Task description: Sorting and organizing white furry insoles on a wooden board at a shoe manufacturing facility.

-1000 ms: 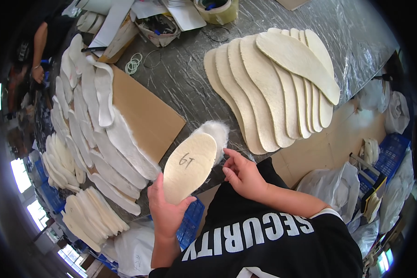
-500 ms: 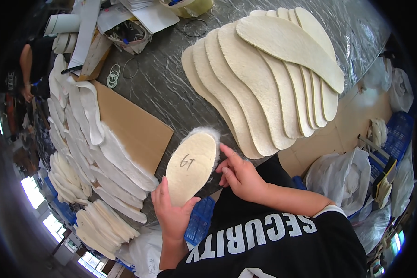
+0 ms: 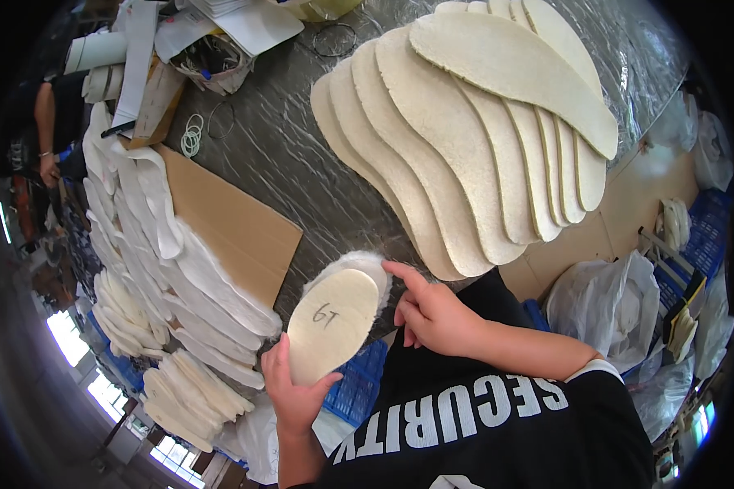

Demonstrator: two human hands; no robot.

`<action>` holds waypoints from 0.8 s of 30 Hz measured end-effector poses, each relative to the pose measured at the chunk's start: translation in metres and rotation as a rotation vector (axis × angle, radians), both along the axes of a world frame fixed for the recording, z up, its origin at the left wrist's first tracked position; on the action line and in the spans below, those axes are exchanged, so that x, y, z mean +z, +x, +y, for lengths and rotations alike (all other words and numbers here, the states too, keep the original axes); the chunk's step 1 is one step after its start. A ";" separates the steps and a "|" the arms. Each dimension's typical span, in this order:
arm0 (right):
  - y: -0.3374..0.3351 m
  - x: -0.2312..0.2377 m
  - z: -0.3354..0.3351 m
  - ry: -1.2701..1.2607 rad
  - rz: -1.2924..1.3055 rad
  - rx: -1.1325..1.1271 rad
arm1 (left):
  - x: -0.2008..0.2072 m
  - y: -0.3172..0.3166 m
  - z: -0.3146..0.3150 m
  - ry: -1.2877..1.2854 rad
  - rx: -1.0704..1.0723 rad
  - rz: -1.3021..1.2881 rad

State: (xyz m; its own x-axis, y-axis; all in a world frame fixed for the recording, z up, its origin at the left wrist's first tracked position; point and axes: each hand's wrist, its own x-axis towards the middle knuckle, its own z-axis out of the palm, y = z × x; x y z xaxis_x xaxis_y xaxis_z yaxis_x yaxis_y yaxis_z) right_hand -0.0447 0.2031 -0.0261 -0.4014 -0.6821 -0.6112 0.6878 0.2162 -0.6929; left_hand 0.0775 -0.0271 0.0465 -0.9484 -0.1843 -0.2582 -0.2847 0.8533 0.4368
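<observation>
- Fleece-backed insole [image 3: 333,324] sits just above table edge, smooth side up, handwritten mark showing.
- left hand [image 3: 295,397] cups its heel end, fingers closed around it.
- right hand [image 3: 434,314] fingertips press the toe-end fleece, no full grasp.
- Step looks like aligning/checking; next probably stacking onto fleece pile [image 3: 212,301] beside cardboard [image 3: 232,228].

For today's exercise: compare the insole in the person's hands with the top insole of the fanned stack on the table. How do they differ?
The held insole has a fluffy white fringe around its edge; the top stack insole has a plain edge. The held one bears a handwritten mark; the stack one shows none. The left hand lifts the held one while the right hand touches its fringe; the stack one lies flat. Both are cream and sole-shaped.
</observation>
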 end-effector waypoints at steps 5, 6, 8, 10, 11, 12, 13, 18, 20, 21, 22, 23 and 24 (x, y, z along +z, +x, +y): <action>0.005 -0.008 0.002 -0.026 -0.003 -0.026 | -0.005 -0.003 0.002 -0.035 -0.051 -0.009; 0.005 -0.008 0.002 -0.025 -0.007 -0.028 | -0.007 -0.004 0.002 -0.061 -0.068 -0.010; 0.006 -0.008 0.001 -0.037 0.021 -0.055 | -0.008 -0.004 0.003 -0.063 -0.078 -0.010; 0.006 -0.008 0.001 -0.037 0.025 -0.047 | -0.010 -0.004 0.004 -0.066 -0.087 -0.007; 0.005 -0.008 0.001 -0.038 0.032 -0.037 | -0.010 -0.004 0.004 -0.066 -0.074 0.002; 0.005 -0.009 0.001 -0.039 0.031 -0.040 | -0.011 -0.004 0.004 -0.068 -0.060 0.012; 0.005 -0.009 0.001 -0.039 0.017 -0.042 | -0.011 -0.005 0.004 -0.068 -0.062 0.011; 0.007 -0.012 0.000 -0.061 -0.022 -0.064 | -0.009 -0.008 0.004 -0.071 -0.078 -0.015; 0.008 -0.012 0.000 -0.082 -0.040 -0.082 | -0.010 -0.009 0.004 -0.073 -0.081 -0.012; 0.008 -0.012 0.000 -0.082 -0.041 -0.083 | -0.011 -0.010 0.004 -0.076 -0.081 -0.010; 0.007 -0.012 0.000 -0.085 -0.055 -0.082 | -0.011 -0.010 0.004 -0.077 -0.082 -0.010; 0.006 -0.011 0.000 -0.088 -0.070 -0.080 | -0.011 -0.011 0.004 -0.077 -0.083 -0.013; 0.006 -0.011 0.000 -0.088 -0.071 -0.082 | -0.011 -0.011 0.005 -0.076 -0.084 -0.016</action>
State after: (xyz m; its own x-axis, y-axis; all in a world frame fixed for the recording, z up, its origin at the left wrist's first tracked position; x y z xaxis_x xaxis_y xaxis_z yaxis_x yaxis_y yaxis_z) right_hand -0.0388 0.2032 -0.0369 -0.4159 -0.7010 -0.5794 0.7485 0.0980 -0.6558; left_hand 0.0661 -0.0225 0.0357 -0.9571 -0.1241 -0.2620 -0.2174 0.9050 0.3657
